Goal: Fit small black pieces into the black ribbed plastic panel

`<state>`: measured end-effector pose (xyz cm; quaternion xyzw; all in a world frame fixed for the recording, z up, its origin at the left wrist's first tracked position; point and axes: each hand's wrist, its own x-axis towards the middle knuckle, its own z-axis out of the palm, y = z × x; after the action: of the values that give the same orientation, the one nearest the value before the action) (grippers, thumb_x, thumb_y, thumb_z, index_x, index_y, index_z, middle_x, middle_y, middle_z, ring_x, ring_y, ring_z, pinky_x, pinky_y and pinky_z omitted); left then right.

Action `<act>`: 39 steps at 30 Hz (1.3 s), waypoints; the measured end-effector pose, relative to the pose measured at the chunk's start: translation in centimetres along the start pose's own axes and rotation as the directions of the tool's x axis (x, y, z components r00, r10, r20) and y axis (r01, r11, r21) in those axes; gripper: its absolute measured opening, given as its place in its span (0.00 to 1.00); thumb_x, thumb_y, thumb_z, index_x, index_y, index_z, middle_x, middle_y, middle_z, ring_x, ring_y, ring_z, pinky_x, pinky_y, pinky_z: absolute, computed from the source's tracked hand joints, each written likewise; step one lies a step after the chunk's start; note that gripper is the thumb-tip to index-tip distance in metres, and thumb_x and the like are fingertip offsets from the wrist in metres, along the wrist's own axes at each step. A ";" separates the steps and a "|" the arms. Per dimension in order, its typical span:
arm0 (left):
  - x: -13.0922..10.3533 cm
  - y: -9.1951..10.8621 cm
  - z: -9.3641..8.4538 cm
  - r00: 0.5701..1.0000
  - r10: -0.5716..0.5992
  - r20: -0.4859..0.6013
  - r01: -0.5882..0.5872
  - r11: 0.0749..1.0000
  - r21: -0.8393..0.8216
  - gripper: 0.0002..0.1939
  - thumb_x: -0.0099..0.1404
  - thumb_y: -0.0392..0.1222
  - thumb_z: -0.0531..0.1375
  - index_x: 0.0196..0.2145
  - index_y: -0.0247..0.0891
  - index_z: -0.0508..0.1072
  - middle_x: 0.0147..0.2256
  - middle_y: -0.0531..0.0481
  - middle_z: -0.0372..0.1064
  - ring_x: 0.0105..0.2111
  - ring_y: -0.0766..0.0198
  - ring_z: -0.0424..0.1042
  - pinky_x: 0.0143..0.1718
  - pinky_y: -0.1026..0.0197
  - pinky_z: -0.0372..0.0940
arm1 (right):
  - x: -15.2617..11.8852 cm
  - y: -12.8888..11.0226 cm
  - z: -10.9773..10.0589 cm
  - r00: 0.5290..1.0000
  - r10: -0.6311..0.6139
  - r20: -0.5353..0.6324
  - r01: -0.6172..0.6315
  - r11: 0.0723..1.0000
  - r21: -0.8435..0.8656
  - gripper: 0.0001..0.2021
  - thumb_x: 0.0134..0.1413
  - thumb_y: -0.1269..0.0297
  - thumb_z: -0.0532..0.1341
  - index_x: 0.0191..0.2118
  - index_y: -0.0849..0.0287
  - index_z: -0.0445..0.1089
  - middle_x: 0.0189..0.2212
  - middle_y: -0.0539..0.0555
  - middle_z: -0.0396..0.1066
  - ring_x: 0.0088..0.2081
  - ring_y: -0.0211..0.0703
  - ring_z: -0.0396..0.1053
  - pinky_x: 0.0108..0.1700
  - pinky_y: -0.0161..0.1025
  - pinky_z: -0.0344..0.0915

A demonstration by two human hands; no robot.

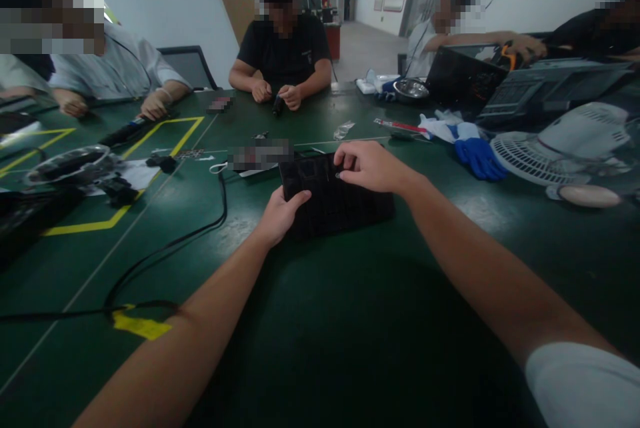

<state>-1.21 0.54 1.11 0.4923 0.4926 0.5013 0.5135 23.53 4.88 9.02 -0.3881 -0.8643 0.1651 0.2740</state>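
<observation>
From where I stand, everything hangs on how the flat black panel (340, 209) sits between the two hands, over the dark green desk (310, 321). Its long axis runs roughly left to right, and it stretches away to the right of the left hand (280, 215), which pinches its left edge, thumb on the face and fingers out of sight beneath. The right hand (367, 165) comes over the far edge with fingers curled, so the panel spreads out on the near side of that grip. Whether those fingertips pinch anything I can't tell; a small pale spot shows just beside the thumb. Both hands are right at the panel, neither well apart from it.

Just past the panel's far left corner lies a blurred pale item (255, 171), the closest obstacle. A black cable (223, 198) loops to the left. Blue-and-white gloves (475, 149) and a white fan (543, 145) lie well off to the right. Across the desk a co-worker (283, 55) handles something small and black.
</observation>
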 end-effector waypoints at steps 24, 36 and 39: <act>0.0 0.1 0.0 1.000 0.005 0.008 -0.005 1.000 0.012 0.23 0.54 0.50 0.72 0.46 0.38 0.78 0.45 0.44 0.81 0.47 0.46 0.80 0.55 0.42 0.73 | 0.0 0.0 0.6 0.999 -0.014 -0.040 0.012 0.999 -0.050 0.04 0.58 0.64 0.66 0.39 0.56 0.73 0.33 0.52 0.73 0.37 0.46 0.68 0.43 0.44 0.58; -0.1 0.1 0.2 1.000 -0.003 -0.018 0.003 1.000 -0.004 0.24 0.53 0.50 0.73 0.45 0.37 0.79 0.43 0.43 0.81 0.47 0.46 0.80 0.55 0.41 0.73 | 0.2 0.2 0.3 1.000 -0.025 -0.001 0.025 0.999 -0.035 0.04 0.57 0.68 0.66 0.39 0.57 0.74 0.33 0.52 0.74 0.37 0.45 0.68 0.45 0.44 0.59; 0.0 0.2 0.1 1.000 -0.019 -0.015 0.019 1.000 -0.004 0.25 0.53 0.51 0.74 0.45 0.37 0.79 0.42 0.44 0.81 0.45 0.46 0.81 0.54 0.41 0.74 | 0.3 0.1 0.1 1.000 -0.023 0.014 0.024 0.999 -0.036 0.05 0.56 0.68 0.66 0.40 0.57 0.74 0.34 0.52 0.73 0.37 0.45 0.68 0.45 0.44 0.59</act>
<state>-1.10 0.53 1.27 0.4829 0.4998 0.5012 0.5156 23.39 5.14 8.95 -0.3817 -0.8734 0.1488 0.2632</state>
